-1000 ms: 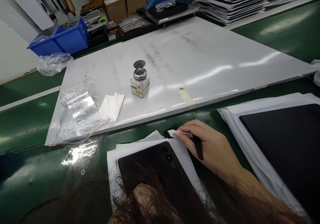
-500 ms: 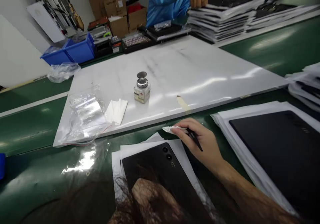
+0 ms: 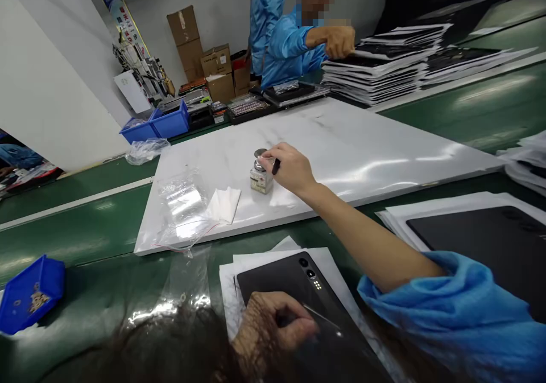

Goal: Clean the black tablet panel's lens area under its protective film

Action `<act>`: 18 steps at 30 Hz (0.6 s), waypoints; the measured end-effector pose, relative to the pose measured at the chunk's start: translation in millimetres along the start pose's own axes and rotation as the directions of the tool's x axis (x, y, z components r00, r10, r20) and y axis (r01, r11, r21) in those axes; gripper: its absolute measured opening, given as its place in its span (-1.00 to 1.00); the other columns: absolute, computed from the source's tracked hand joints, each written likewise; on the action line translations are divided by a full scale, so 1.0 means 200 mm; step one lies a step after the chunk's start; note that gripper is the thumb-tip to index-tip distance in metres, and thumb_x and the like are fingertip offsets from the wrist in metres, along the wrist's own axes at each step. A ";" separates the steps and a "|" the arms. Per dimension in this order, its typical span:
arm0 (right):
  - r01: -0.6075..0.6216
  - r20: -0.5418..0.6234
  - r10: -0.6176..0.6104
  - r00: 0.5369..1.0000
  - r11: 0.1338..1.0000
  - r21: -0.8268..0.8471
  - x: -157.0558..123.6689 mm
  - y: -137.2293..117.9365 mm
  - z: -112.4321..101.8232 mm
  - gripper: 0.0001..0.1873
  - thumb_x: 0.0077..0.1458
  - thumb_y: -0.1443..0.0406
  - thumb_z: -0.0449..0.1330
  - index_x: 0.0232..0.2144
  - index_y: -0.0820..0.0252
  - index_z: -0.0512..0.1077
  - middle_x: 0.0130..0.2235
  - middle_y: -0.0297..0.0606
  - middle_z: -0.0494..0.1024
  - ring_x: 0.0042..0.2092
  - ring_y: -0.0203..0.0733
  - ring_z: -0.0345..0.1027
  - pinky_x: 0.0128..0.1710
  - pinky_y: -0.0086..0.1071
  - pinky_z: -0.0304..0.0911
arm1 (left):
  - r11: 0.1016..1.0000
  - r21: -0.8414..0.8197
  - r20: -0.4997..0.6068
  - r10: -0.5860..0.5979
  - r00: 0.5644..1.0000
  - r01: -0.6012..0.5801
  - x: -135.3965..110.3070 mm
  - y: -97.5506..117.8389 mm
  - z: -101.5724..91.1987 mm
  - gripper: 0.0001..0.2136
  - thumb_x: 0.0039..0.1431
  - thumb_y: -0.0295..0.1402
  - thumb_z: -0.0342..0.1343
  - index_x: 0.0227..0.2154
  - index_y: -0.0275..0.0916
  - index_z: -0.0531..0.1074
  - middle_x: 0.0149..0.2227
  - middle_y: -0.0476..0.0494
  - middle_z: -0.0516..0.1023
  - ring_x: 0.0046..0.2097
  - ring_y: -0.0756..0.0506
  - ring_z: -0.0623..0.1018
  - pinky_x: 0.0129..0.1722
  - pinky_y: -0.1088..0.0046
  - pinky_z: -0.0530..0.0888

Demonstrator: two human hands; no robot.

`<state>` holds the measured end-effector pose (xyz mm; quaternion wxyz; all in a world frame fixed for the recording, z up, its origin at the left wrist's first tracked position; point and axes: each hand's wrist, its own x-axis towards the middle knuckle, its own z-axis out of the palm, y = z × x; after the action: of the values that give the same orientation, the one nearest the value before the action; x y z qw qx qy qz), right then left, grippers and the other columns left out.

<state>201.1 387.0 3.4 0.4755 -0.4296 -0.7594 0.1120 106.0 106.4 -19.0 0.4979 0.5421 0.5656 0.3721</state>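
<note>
My right hand (image 3: 292,169) is closed round a slim black tool (image 3: 276,167), with a bit of white wipe at the fingertips. Those fingertips are at the metal top of a small clear dispenser bottle (image 3: 261,181) on the white board. Below, a dark tablet (image 3: 279,272) lies back up on white sheets, its camera lenses at the upper right corner. My left hand (image 3: 277,323) is over the tablet's near part, fingers curled and thumb close to the forefinger. Hair partly covers this hand, and what it holds, if anything, cannot be made out.
On the white board (image 3: 362,144) are a folded white wipe (image 3: 224,205) and a clear plastic bag (image 3: 183,206). Another tablet (image 3: 482,246) lies on sheets at right. A blue bin (image 3: 32,295) stands left. Across the board, a co-worker's hand (image 3: 340,41) touches a tall stack (image 3: 379,75).
My right hand has moved forward from beside the tablet to the dispenser bottle. My left hand now shows more clearly over the tablet. The view has tilted up, showing more of the co-workers.
</note>
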 end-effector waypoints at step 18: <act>-0.415 0.352 0.259 0.899 0.759 0.501 -1.14 -0.27 -0.81 -0.86 0.18 0.17 0.59 -0.37 -0.20 0.72 -0.33 -0.23 0.74 -0.39 0.03 0.70 -0.40 -0.25 0.71 | 0.996 -0.066 -0.053 -0.057 0.997 0.054 -0.01 0.01 0.00 -0.92 -0.05 -0.34 0.21 -0.55 -0.21 0.53 -0.57 -0.04 0.62 -0.48 -0.12 0.60 -0.47 0.50 0.49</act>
<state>344.8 142.0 -22.7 0.4481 -0.3814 -0.6566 0.4718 106.4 105.3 -16.7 0.5097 0.4994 0.5814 0.3909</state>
